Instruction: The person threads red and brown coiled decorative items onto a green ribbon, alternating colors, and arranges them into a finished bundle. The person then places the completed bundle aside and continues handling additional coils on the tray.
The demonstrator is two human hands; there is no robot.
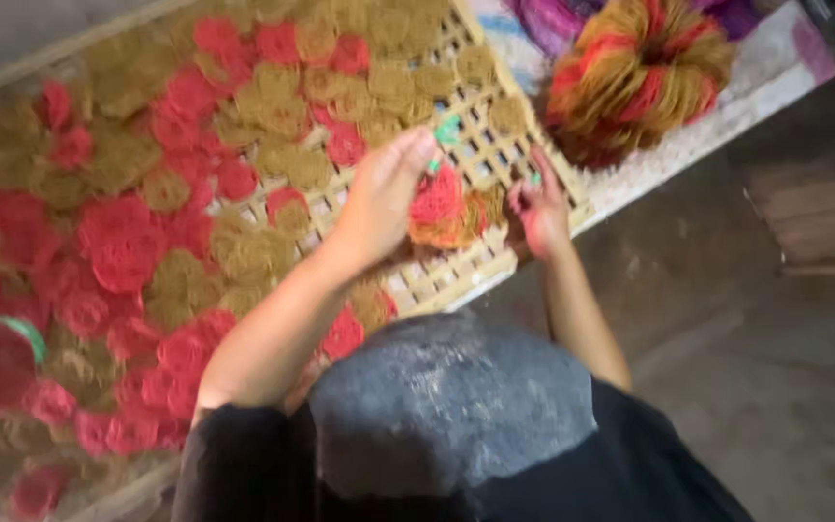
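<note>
A bamboo lattice tray [456,275] is covered with several round nests of red and tan strands [123,237]. My left hand [379,198] curls over a red and orange nest [442,208] near the tray's right edge and grips its left side. A small green bit [448,129] shows by the fingertips. My right hand [538,208] pinches the same nest from the right. The picture is blurred, so the finger contact is hard to see.
A large loose bundle of red and yellow strands [640,72] lies on a white sheet [717,126] beyond the tray. A grey cap [451,406] and dark sleeves fill the bottom. Bare grey floor [727,338] lies to the right. A green-rimmed object [14,324] sits far left.
</note>
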